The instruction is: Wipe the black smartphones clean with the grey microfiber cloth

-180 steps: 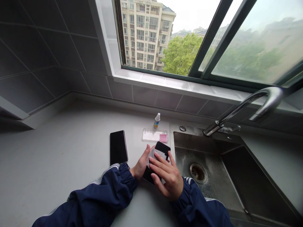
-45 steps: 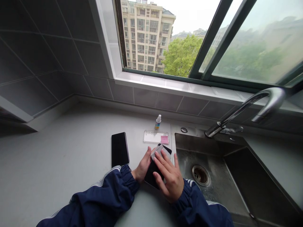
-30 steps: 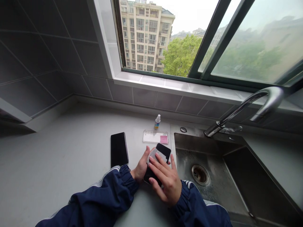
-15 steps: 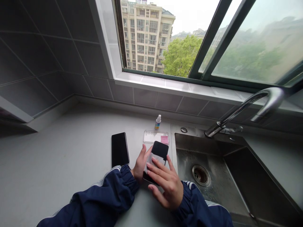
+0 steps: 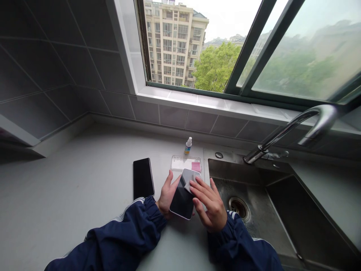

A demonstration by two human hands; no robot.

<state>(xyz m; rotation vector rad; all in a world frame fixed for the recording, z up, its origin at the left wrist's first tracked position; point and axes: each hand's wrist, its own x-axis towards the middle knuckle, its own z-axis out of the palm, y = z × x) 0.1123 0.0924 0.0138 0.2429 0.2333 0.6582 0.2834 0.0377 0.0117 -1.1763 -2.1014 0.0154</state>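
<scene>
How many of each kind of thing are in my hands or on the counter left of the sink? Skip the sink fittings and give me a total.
Smartphones: 2, the held phone and the lying phone
Grey cloth: 1
Spray bottle: 1
Clear phone case: 1
Pink square slip: 1
Total: 6

Pale counter (image 5: 84,180) with black phone (image 5: 143,177), clear case (image 5: 180,163), spray bottle (image 5: 188,146).

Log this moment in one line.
left hand: holds phone | right hand: on grey cloth against phone | counter: second phone, clear case with pink square, spray bottle
</scene>
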